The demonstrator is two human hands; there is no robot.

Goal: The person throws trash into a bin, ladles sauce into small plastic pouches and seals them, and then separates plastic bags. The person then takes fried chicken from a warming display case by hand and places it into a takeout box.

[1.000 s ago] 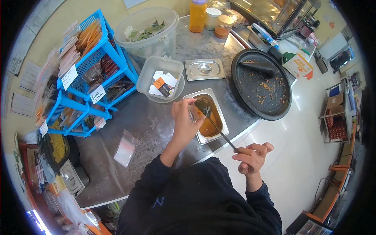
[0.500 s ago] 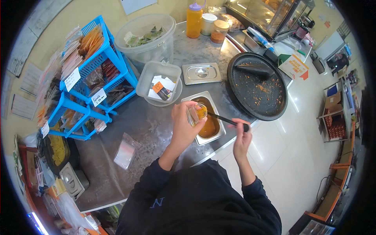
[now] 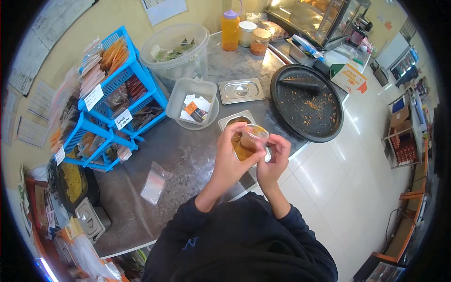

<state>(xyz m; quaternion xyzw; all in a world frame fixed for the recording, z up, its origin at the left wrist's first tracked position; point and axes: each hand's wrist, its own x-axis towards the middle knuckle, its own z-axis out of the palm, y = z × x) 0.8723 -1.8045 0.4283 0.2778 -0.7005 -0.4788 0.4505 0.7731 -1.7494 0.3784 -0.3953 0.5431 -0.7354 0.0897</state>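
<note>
The left hand [image 3: 233, 152] is closed round one clear cup [image 3: 255, 136], near-upright, rim up. The half-curled right hand [image 3: 274, 162] touches it above one steel pan [image 3: 237, 117].

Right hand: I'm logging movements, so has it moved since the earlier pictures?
Yes: the right hand has moved left in the view, closer to the metal pan.
</note>
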